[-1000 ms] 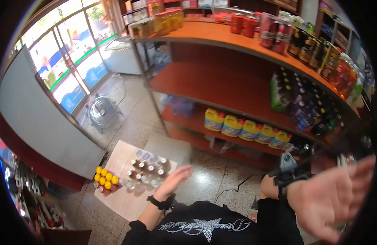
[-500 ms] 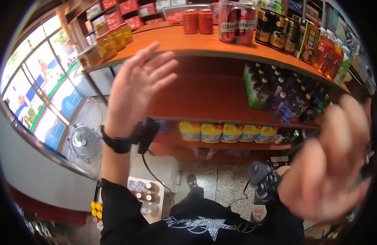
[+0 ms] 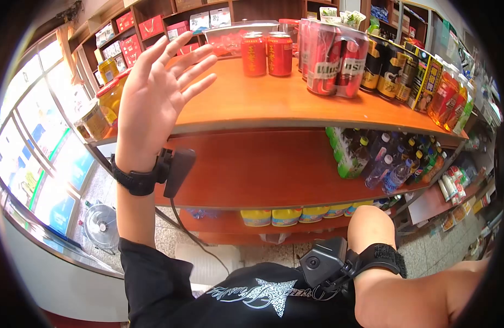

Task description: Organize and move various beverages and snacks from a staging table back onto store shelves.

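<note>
My left hand [image 3: 153,98] is raised over the left end of the wooden shelf top, palm showing, fingers spread, holding nothing. A black strap [image 3: 137,177] with a small device is on its wrist. Right of the fingers stand two red drink cans [image 3: 267,53], apart from the hand. Farther right is a wrapped pack of tall red and black cans [image 3: 339,68]. My right arm is bent up close to the camera; my right hand [image 3: 413,295] is at the lower right, its fingers out of frame. A black camera [image 3: 317,262] is strapped on that wrist.
Black and gold cans [image 3: 391,74] and amber bottles [image 3: 446,101] line the right of the shelf top [image 3: 235,93]. Below are bottled drinks [image 3: 396,175] and yellow jugs [image 3: 286,217]. Jars and tins [image 3: 93,121] stand at left; a fan [image 3: 100,225] is on the floor.
The view has shifted, bringing the shelf top lower and nearer. My left hand has moved left in view with fingers spread wider. My right hand has dropped lower, its fingers leaving the frame.
</note>
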Available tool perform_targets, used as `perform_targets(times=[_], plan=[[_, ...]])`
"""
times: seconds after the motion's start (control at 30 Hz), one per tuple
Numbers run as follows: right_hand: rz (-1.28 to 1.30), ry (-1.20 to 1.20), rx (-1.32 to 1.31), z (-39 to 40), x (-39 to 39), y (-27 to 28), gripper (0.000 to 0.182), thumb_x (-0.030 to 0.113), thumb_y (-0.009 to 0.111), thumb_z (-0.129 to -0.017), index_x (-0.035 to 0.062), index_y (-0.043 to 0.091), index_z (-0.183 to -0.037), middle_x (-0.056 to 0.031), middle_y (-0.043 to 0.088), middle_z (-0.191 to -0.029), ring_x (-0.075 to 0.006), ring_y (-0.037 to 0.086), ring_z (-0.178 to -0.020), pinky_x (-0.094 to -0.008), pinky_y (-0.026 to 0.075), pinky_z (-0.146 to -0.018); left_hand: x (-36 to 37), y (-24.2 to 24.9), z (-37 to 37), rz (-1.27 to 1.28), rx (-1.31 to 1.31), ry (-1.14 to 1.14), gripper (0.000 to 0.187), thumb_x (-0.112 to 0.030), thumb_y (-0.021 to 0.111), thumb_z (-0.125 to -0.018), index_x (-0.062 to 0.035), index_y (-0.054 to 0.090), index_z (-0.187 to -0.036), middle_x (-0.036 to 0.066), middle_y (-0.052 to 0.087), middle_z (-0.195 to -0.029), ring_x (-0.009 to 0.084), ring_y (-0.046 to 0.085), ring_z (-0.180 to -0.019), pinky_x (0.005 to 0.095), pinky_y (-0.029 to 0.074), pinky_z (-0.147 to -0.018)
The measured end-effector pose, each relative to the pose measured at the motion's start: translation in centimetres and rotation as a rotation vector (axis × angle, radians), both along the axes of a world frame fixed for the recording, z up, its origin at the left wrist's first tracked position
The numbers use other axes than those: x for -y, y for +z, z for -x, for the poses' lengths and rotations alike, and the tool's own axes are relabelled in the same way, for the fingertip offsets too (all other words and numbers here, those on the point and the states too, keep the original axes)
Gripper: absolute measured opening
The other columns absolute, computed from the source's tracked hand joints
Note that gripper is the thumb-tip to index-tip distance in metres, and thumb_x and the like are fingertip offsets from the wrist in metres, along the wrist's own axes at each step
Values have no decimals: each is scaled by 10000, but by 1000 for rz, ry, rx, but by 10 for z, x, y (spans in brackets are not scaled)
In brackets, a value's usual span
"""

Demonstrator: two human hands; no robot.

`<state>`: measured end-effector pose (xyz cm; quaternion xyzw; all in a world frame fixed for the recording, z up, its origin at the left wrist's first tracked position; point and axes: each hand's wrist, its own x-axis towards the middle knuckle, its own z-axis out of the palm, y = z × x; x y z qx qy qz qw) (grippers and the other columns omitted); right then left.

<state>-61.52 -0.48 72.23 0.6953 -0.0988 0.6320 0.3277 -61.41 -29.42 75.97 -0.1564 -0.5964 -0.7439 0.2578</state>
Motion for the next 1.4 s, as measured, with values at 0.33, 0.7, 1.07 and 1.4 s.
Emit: perform_targets(times=[0.33,0.7,1.07,1.4], plan=[[74,-26,24,38,38,4,588,365,424,-834,-45,285,-1232,-151,383,-1145,-220,390,-920,-367,350,-815,47,2,51,-145,62,-67,480,-320,433,-868,2,337,-1211,234,405,-1189,334,417,-1130,429,368,-930],[-112,155,995,78,76,24,550,346,415,-833,-50,319,-1204,-139,402,-1115,-218,388,-885,-348,340,-811,58,10,95,-184,168,-56,585,-316,455,-851,31,236,-1268,240,298,-1280,349,323,-1190,478,313,-960],[-1288,22,1172,257,225,75,825,505,476,-782,0,135,-1339,-246,145,-1368,-320,145,-1281,-561,146,-990,59,27,175,326,328,234,497,-364,577,-746,-70,441,-1123,108,410,-1170,289,396,-1095,581,264,-902],[-1407,-14,1280,265,245,56,899,533,517,-744,32,72,-1344,-181,-17,-1416,-308,11,-1313,-586,121,-983,71,15,205,640,470,132,570,-457,547,-739,-139,415,-1194,124,344,-1260,322,281,-1192,525,220,-977]])
